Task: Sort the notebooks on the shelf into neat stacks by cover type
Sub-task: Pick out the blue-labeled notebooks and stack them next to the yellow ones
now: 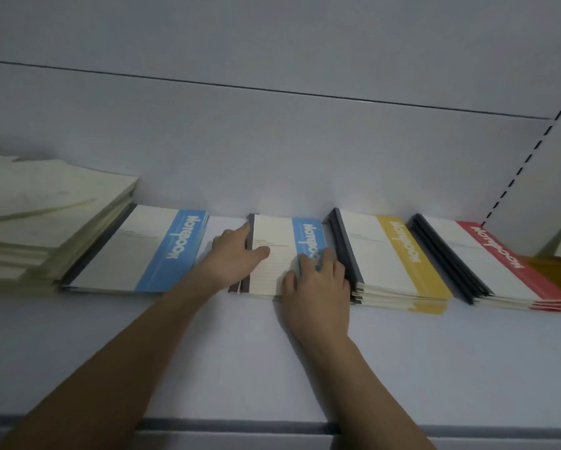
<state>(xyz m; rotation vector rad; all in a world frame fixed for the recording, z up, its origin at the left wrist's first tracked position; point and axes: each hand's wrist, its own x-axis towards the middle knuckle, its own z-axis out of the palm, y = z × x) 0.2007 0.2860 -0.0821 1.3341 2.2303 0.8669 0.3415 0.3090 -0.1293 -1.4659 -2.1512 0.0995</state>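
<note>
A small stack of blue-band notebooks (pixel 274 237) lies at the middle of the white shelf (pixel 272 358). My left hand (pixel 232 256) holds its dark spine side, thumb lying on the top cover. My right hand (pixel 318 287) rests on the stack's near right corner, fingers spread over the blue band. Left of it lies a single blue-band notebook (pixel 142 251). To the right sit a yellow-band stack (pixel 392 258) and a red-band stack (pixel 487 261). A tall pile of pale green-cover notebooks (pixel 42 216) stands at the far left.
The shelf's white back panel (pixel 272 151) rises right behind the stacks. A slotted upright (pixel 529 157) stands at the right end. The shelf's front lip (pixel 240 427) runs along the bottom. An orange-brown object (pixel 555 274) lies beside the red-band stack.
</note>
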